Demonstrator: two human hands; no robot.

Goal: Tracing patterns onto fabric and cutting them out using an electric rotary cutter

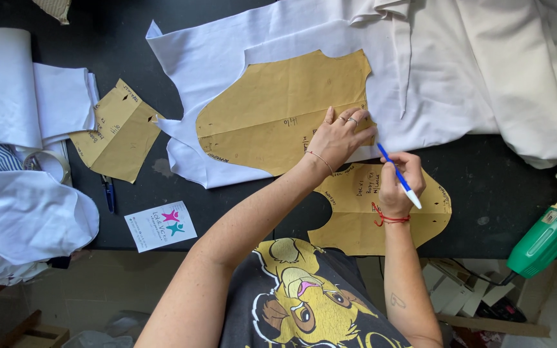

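Note:
A tan paper pattern piece (278,109) lies flat on white fabric (227,51) spread over a black table (485,187). My left hand (340,136) presses down on the pattern's right lower edge, fingers spread, with rings and a thin bracelet. My right hand (400,183) holds a blue and white pen (398,175), its tip at the fabric beside the pattern's edge near my left fingers. Under my right hand sits a second tan pattern piece (365,216) with handwriting on it.
A third folded tan pattern (117,132) lies at the left beside stacked white fabric (14,90). A small printed card (160,225) and a dark pen (108,192) sit near the front edge. A green electric cutting tool (546,235) rests at the right edge.

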